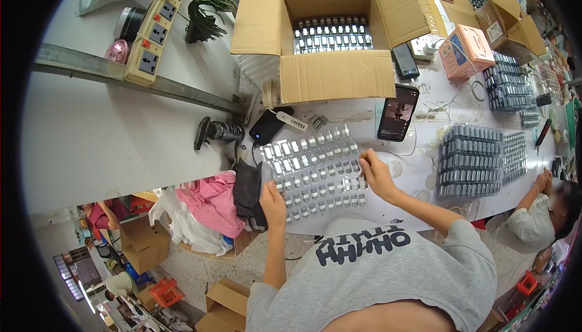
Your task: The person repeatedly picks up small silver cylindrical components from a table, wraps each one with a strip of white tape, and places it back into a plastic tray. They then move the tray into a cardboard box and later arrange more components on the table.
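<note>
A clear plastic tray (315, 177) with rows of small white and silver parts is held in front of me, above the table's near edge. At the tray's left edge, my left hand (273, 204) is closed, with the thumb over the rim. My right hand (377, 175) has its fingers bent against the right edge, pinching it. Just beyond the tray stands an open cardboard box (336, 77), with more filled trays (333, 35) inside. The exact kind of the small parts is too small to make out.
Stacked trays of dark parts (470, 162) stand to the right. A lit phone (397, 112) with a cable lies past my right hand. A black pouch (248, 192) and pink checked cloth (212, 201) are at left, below a metal rail (182, 92). Another person (527, 223) sits at right.
</note>
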`<state>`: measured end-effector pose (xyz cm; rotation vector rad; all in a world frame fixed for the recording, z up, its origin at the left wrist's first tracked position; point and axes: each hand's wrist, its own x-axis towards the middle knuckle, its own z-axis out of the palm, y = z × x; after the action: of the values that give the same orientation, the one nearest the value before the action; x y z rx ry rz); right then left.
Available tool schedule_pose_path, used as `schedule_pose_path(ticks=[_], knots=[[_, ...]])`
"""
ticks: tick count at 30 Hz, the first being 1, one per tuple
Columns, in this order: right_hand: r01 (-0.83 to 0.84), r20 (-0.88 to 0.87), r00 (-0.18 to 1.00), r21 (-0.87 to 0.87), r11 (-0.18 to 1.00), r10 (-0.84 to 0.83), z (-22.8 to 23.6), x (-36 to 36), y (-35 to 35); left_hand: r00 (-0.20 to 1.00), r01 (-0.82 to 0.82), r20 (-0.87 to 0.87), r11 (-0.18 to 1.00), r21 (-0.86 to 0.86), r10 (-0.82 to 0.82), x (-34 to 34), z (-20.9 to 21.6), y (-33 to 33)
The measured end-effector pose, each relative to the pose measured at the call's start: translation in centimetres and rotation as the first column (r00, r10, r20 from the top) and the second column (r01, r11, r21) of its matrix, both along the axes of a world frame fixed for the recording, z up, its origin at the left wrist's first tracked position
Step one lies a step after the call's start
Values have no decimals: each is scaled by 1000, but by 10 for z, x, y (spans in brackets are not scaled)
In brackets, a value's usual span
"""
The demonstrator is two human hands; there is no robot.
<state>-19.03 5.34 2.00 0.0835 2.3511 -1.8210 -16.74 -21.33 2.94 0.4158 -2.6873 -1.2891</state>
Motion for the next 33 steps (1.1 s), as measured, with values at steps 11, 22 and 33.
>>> schedule_pose_path(ticks=[11, 22, 33], knots=[[-61, -289, 956, -30, 998, 49, 127, -94, 48, 985, 120, -139, 987, 109, -104, -110, 133, 18], [215, -540, 838, 185, 959, -83, 106, -287, 102, 871, 306, -368, 946, -111, -325, -357, 84, 68], [336, -371, 913, 443, 832, -171, 33, -375, 101, 915, 215, -255, 911, -353, -314, -454, 10, 94]])
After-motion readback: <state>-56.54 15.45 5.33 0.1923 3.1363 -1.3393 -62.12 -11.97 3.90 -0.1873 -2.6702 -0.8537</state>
